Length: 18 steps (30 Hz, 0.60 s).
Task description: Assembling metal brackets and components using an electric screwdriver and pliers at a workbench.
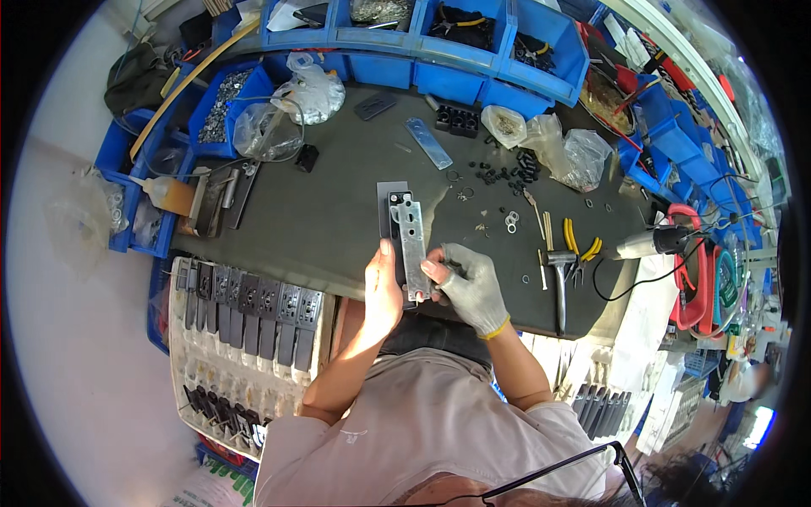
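Observation:
Over the front edge of the workbench (pixel 338 211), my bare left hand (pixel 383 291) is closed around the side of a long dark grey panel (pixel 383 211). A silvery metal plate (pixel 412 241) with several holes lies along the panel's face. My right hand (pixel 473 287) wears a pale glove with bare fingertips. Its thumb and fingers pinch the plate's lower right edge, near a small reddish spot at the bottom end. The fingers of my left hand under the panel are hidden.
A hammer (pixel 561 287), yellow-handled pliers (pixel 581 245) and an electric screwdriver (pixel 655 242) lie at the right. Small black parts (pixel 507 173) and washers (pixel 511 221) are scattered beyond my hands. Blue bins (pixel 380 72) line the back. A tray (pixel 253 355) of similar panels stands at left.

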{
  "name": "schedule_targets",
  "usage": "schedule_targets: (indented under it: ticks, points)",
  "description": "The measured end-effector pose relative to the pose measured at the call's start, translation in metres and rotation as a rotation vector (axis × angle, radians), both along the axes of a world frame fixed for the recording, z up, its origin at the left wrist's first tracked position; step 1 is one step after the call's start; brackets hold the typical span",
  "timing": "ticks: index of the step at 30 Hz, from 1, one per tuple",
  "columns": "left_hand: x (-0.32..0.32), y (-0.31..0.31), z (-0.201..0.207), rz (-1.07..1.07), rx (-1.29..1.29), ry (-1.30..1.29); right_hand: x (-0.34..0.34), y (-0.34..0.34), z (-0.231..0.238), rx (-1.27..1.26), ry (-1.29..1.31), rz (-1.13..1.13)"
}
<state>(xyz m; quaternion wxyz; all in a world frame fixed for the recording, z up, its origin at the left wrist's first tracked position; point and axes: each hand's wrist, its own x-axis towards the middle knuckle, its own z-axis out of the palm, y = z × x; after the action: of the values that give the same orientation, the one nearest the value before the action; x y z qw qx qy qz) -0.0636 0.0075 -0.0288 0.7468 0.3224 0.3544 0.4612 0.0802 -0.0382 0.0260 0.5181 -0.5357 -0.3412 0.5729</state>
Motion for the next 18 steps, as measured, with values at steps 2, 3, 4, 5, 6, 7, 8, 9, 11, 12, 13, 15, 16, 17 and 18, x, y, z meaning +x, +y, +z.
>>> schedule_targets:
  ticks: [2, 3, 4, 5, 6, 7, 8, 9, 11, 12, 13, 15, 16, 17, 18]
  points:
    - [0.002, -0.004, 0.001, -0.012, 0.048, 0.039, -0.005, 0.001, -0.006, 0.029, -0.047, 0.003]
    - [0.003, -0.006, 0.002, -0.017, 0.095, 0.079, -0.007, -0.001, -0.007, 0.034, -0.077, -0.016]
    - [0.002, -0.008, 0.002, -0.022, 0.143, 0.118, -0.009, -0.002, -0.007, 0.039, -0.108, -0.035]
    - [0.002, -0.006, -0.001, -0.035, 0.158, 0.185, -0.011, -0.004, -0.009, 0.038, -0.107, -0.032]
    - [0.003, -0.007, 0.0, -0.036, 0.157, 0.186, -0.012, -0.005, -0.01, 0.066, -0.162, -0.047]
    - [0.004, -0.007, 0.001, -0.03, 0.167, 0.184, -0.012, -0.006, -0.012, 0.095, -0.217, -0.062]
    - [0.004, -0.008, 0.002, -0.026, 0.178, 0.181, -0.012, -0.005, -0.014, 0.094, -0.217, -0.063]
    - [0.003, -0.007, 0.003, -0.03, 0.148, 0.141, -0.011, -0.005, -0.016, 0.111, -0.301, -0.054]
    - [0.004, -0.009, -0.005, -0.007, 0.158, 0.145, -0.009, -0.005, -0.016, 0.127, -0.384, -0.046]
    - [0.004, -0.009, -0.005, 0.017, 0.169, 0.149, -0.008, -0.005, -0.013, 0.123, -0.435, -0.041]
    - [0.005, -0.009, -0.004, 0.014, 0.168, 0.149, -0.008, -0.006, -0.012, 0.119, -0.485, -0.037]
    - [0.005, -0.009, 0.001, -0.012, 0.098, 0.144, -0.007, -0.008, -0.017, 0.116, -0.378, -0.046]
    - [0.005, -0.009, 0.002, -0.015, 0.097, 0.145, -0.005, -0.009, -0.02, 0.115, -0.272, -0.054]
    - [0.004, -0.009, 0.002, -0.043, 0.054, 0.139, -0.001, -0.011, -0.022, 0.113, -0.272, -0.057]
    - [0.002, -0.009, 0.002, -0.067, 0.012, 0.135, 0.004, -0.014, -0.025, 0.193, -0.427, -0.137]
